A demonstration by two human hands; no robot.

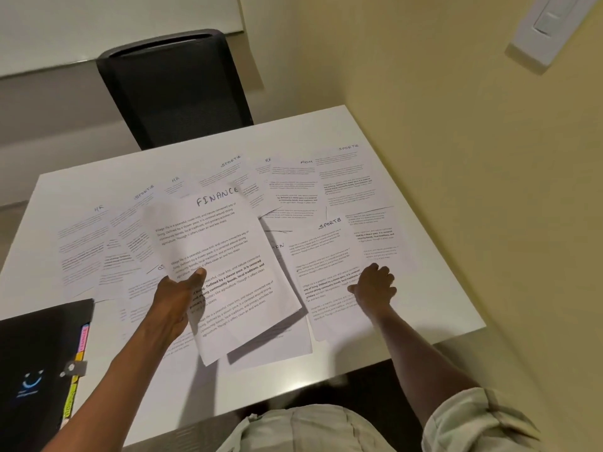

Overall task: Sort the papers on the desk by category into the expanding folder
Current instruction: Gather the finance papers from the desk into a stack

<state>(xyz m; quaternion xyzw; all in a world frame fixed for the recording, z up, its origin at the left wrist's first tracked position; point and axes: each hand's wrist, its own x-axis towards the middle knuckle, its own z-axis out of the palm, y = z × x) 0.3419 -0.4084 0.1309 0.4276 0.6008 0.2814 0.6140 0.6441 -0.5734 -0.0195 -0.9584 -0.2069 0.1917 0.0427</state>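
My left hand (177, 293) grips a sheet headed FINANCE (225, 269), thumb on its printed face and fingers behind, lifting it off the white desk (424, 288) so its top edge tilts away from me; there seems to be more than one sheet in the pinch, though I cannot tell how many. My right hand (375, 285) lies on a sheet headed SPORTS (321, 272) that sits flat on the desk just right of the lifted one, fingers bent loosely over the paper, holding nothing. Around both hands the other papers (287, 181) are spread and overlapping across the desk, with handwritten headings such as HR, SPORTS and ADM. The black expanding folder (39, 363) rests at the desk's near left corner, coloured tabs showing along its right edge. A dark chair (176, 93) stands beyond the far side.
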